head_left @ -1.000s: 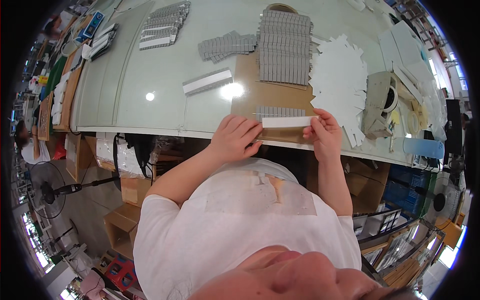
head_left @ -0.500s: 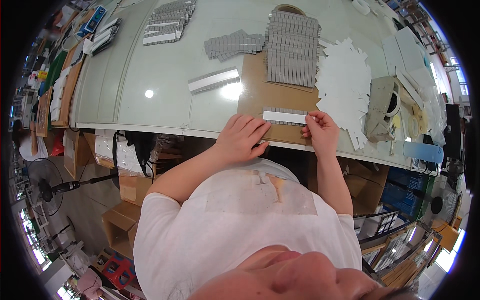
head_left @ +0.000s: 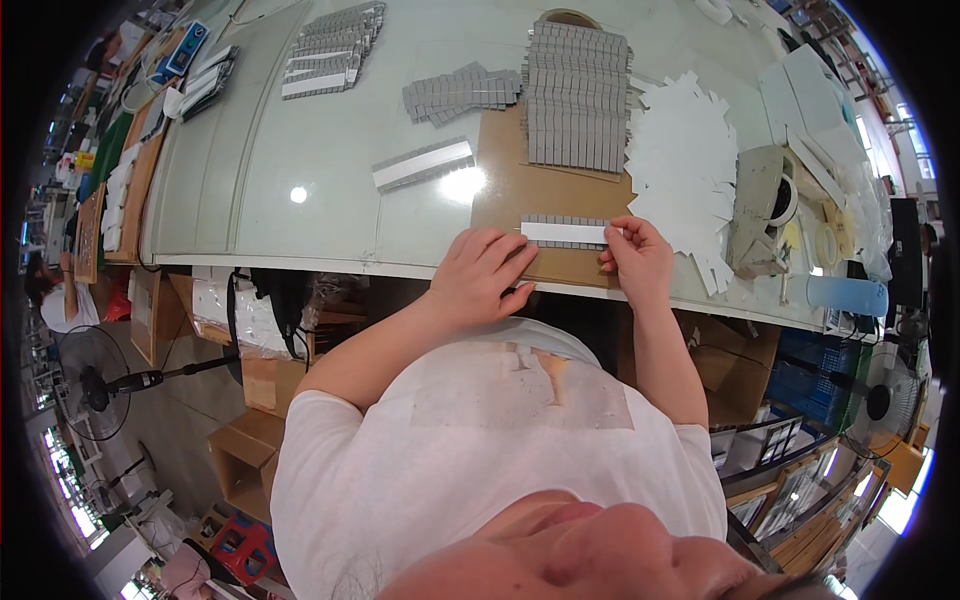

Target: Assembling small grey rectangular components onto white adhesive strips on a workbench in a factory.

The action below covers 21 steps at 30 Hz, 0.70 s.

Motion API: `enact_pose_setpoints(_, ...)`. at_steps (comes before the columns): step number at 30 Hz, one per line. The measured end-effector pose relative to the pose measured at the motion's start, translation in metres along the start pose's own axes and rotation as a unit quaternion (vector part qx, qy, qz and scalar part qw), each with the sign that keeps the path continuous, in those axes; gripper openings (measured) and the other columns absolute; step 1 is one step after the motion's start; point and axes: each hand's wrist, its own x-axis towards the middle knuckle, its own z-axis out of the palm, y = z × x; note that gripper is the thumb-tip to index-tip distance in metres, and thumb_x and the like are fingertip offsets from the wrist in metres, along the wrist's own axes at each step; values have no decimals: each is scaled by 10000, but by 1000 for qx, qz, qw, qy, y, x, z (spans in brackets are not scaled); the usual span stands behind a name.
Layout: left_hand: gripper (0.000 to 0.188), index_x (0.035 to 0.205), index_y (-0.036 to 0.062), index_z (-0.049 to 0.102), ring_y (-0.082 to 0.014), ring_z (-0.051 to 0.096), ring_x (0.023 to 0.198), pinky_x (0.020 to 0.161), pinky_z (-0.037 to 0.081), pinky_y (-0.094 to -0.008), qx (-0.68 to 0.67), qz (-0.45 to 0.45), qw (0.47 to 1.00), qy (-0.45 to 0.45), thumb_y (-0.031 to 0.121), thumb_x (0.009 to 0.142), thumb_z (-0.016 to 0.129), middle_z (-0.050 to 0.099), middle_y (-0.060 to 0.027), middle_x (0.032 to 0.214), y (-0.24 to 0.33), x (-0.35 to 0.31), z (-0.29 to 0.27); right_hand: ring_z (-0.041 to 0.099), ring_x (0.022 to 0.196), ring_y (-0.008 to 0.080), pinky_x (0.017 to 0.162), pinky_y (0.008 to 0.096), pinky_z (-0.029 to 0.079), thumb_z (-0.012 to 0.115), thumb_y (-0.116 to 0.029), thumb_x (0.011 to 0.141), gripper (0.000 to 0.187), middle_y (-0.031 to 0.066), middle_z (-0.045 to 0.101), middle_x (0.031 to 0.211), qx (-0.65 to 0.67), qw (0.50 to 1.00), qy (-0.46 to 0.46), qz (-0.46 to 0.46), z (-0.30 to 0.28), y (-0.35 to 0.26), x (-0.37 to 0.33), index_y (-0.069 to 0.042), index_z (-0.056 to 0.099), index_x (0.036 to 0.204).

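Observation:
A grey segmented strip (head_left: 565, 219) lies on a brown cardboard sheet (head_left: 500, 190) near the table's front edge. Along it runs a narrow white strip (head_left: 565, 233). My right hand (head_left: 640, 257) pinches the right end of this white strip between thumb and fingers. At the other end my left hand (head_left: 483, 272) rests flat on the table edge and cardboard, its fingers stretched out and their tips beside the strip's left end. Farther left lies another grey piece with a white band (head_left: 424, 164).
Behind the cardboard's middle stands a tall stack of grey segmented strips (head_left: 578, 110), with a smaller pile (head_left: 460, 92) left of it. White strips (head_left: 685, 150) lie spread to the right, beside a tape dispenser (head_left: 765, 205) and a blue cylinder (head_left: 848, 295). More banded pieces (head_left: 330, 55) sit far left.
The whole view has shifted slightly. Both hands keep nearly the same places and grips at the strip.

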Motion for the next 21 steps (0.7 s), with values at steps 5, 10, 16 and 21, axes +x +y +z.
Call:
enact_pose_setpoints(5, 488, 1202, 82, 688, -268, 548, 1132, 935, 473, -426, 4, 5, 1000, 6, 267, 762, 789, 613, -52, 1219, 1, 1, 0, 639, 641, 84, 526, 226, 532, 693, -59, 969, 172, 36, 661, 830, -4, 1000, 2, 4, -1, 3, 1, 29, 669, 1114)
enact_pose_setpoints(10, 458, 1197, 115, 710, -253, 562, 1116, 954, 459, -411, 1, -1, 1000, 6, 291, 778, 771, 634, -31, 1220, 1, -1, 3, 628, 632, 79, 516, 227, 528, 687, -44, 965, 236, 35, 657, 875, -1, 1000, 18, -9, -5, 4, -4, 22, 641, 1187)
enact_pose_setpoints(16, 460, 1202, 110, 707, -262, 558, 1127, 953, 459, -421, 5, 0, 1000, 2, 290, 784, 769, 630, -36, 1231, -1, 1, 2, 607, 642, 69, 569, 214, 488, 697, -39, 957, 278, 21, 651, 916, -118, 959, 151, -206, -52, 31, -16, -5, 647, 1229)
enact_pose_setpoints(21, 455, 1210, 104, 703, -268, 552, 1145, 965, 450, -425, 26, 0, 1000, 7, 293, 800, 764, 624, -40, 1246, -1, -3, 3, 619, 827, 127, 748, 274, 513, 747, -62, 908, 235, 61, 688, 1004, -358, 759, 394, -376, -150, 8, -11, -29, 700, 1136)
